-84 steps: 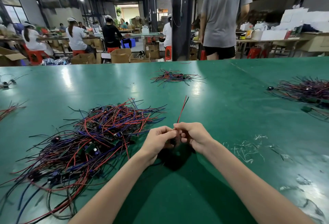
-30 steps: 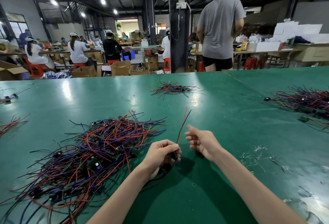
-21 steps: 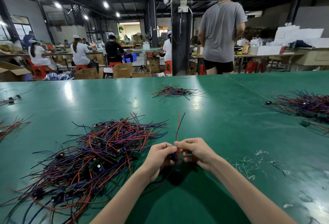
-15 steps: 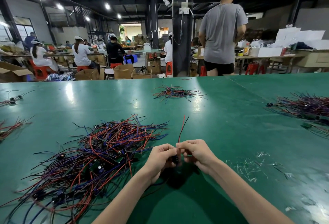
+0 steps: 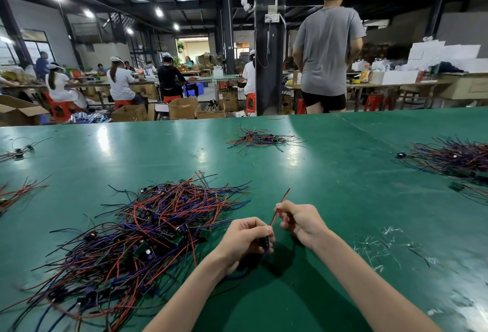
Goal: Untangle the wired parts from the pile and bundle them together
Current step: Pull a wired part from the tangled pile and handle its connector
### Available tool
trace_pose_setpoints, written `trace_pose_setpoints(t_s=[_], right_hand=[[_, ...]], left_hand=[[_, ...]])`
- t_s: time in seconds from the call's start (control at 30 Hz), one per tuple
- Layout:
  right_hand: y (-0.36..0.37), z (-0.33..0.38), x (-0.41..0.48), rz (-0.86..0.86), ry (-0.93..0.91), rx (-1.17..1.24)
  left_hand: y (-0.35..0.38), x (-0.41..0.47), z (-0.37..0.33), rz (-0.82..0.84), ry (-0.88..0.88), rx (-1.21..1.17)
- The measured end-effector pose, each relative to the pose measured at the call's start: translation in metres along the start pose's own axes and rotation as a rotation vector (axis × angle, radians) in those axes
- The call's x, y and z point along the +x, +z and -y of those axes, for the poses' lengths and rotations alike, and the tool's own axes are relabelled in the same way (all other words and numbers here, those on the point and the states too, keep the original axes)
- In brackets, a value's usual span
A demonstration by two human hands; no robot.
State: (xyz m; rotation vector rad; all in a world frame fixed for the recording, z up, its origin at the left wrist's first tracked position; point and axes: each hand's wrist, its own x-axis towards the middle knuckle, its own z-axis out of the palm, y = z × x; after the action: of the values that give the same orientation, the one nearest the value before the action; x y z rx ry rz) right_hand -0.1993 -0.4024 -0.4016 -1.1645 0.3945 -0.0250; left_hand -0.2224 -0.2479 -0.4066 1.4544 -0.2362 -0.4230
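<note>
A big tangled pile of red, blue and black wired parts (image 5: 148,231) with small green boards lies on the green table (image 5: 330,173), left of my hands. My left hand (image 5: 247,239) grips the dark body end of one wired part, just right of the pile. Its red and black wires (image 5: 284,197) run up and to the right. My right hand (image 5: 299,222) pinches those wires between thumb and fingers a short way above the left hand. The wire tips stick out past my right fingers.
A smaller wire pile (image 5: 260,139) lies at the table's far middle, and a larger one (image 5: 454,157) at the right edge. Loose wired parts (image 5: 15,194) sit at the left. Thin wire scraps (image 5: 383,247) litter the right front. A person in grey (image 5: 327,51) stands behind the table.
My right hand has slid up and to the right along the red and black wires, away from my left hand. The left hand still holds the part's body.
</note>
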Motion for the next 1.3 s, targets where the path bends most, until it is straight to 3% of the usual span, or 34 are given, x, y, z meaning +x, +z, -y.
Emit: trace_pose_setpoints(t_s=[0.27,1.07,1.17,1.3], right_hand=[[-0.019,0.011,0.015,-0.108,0.01,0.106],[-0.033,0.014,0.012,-0.128,0.005,0.236],[-0.031,0.015,0.005,-0.038,0.002,0.151],[-0.017,0.009,-0.013,0.183,0.021,-0.126]], left_hand=[[-0.001,0.002,-0.001,0.027,-0.022,0.034],[-0.001,-0.008,-0.008,0.135,-0.04,0.046],[-0.003,-0.007,-0.009,0.043,-0.028,0.015],[-0.011,-0.002,-0.013,-0.24,0.022,-0.092]])
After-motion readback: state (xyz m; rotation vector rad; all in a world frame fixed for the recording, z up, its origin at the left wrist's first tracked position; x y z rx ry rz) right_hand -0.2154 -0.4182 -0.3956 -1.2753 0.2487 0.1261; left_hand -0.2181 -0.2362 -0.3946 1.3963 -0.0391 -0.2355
